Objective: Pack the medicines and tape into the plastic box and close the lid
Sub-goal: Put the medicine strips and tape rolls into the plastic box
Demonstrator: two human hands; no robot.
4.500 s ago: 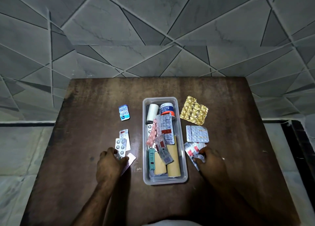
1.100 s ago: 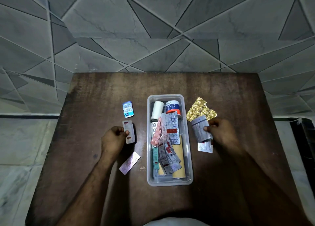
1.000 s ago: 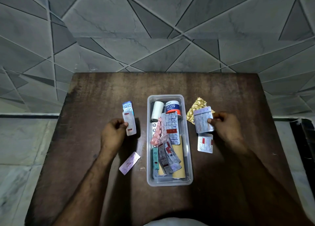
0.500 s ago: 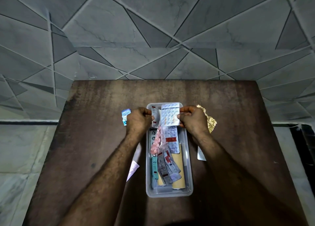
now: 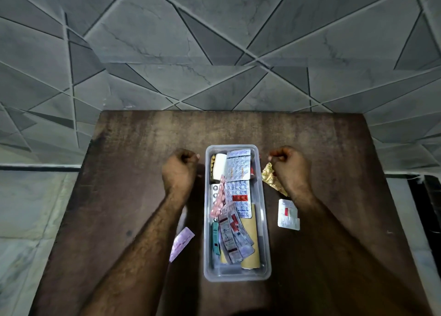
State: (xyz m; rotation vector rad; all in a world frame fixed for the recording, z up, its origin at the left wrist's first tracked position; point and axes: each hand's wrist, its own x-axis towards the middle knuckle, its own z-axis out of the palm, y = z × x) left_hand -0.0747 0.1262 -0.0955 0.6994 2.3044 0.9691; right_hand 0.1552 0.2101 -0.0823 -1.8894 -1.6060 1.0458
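The clear plastic box (image 5: 267, 244) stands open in the middle of the brown table (image 5: 143, 148). It holds several blister strips, a white tape roll (image 5: 219, 166), a pink pill strip (image 5: 218, 201) and a teal item (image 5: 215, 238). A silver blister strip (image 5: 238, 164) lies on top at the far end. My left hand (image 5: 180, 170) is curled just left of that end and my right hand (image 5: 290, 166) just right of it; nothing shows in either. A gold strip (image 5: 272, 179) lies partly under my right wrist. No lid is in view.
A white strip with a red mark (image 5: 287, 214) lies on the table right of the box. A pale pink strip (image 5: 181, 243) lies left of it, beside my left forearm. Grey tiled wall rises behind the table's far edge.
Both hands carried strips over the far end of the box, let them go there and drew apart to the box's sides. The small blue strip on the left is no longer visible.
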